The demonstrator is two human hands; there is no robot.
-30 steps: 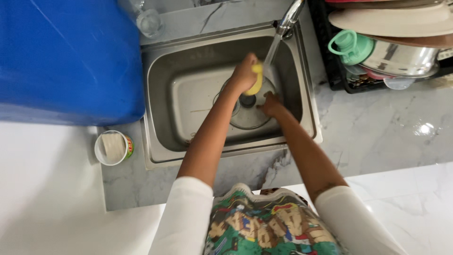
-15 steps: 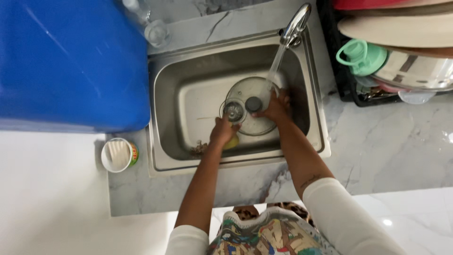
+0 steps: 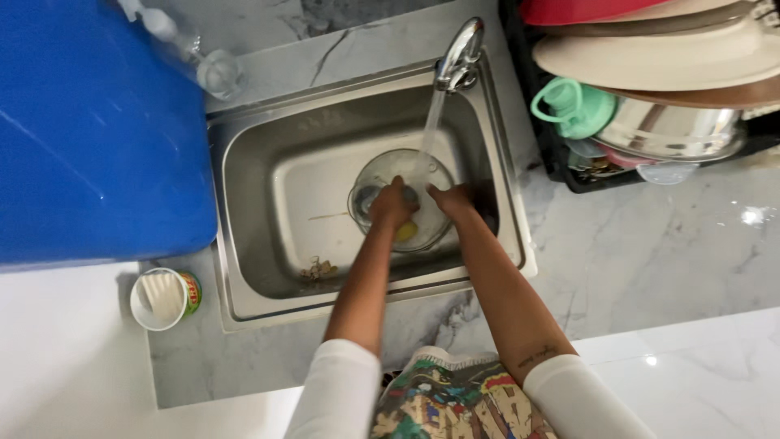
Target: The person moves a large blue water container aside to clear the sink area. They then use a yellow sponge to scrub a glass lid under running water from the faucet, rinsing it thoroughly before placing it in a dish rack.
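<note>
A round glass lid lies in the steel sink under water running from the tap. My left hand presses a yellow sponge against the lid. My right hand grips the lid's right edge and steadies it. Both arms reach in from the near side, sleeves white.
A large blue container stands left of the sink. A small open tub sits on the marble counter at the front left. A dish rack with plates, a steel bowl and a green cup is at the right. Food scraps lie in the sink.
My left hand has moved from the lid's knob down onto its face with the sponge. The lid and both hands stay under the running water. The view has shifted slightly.
</note>
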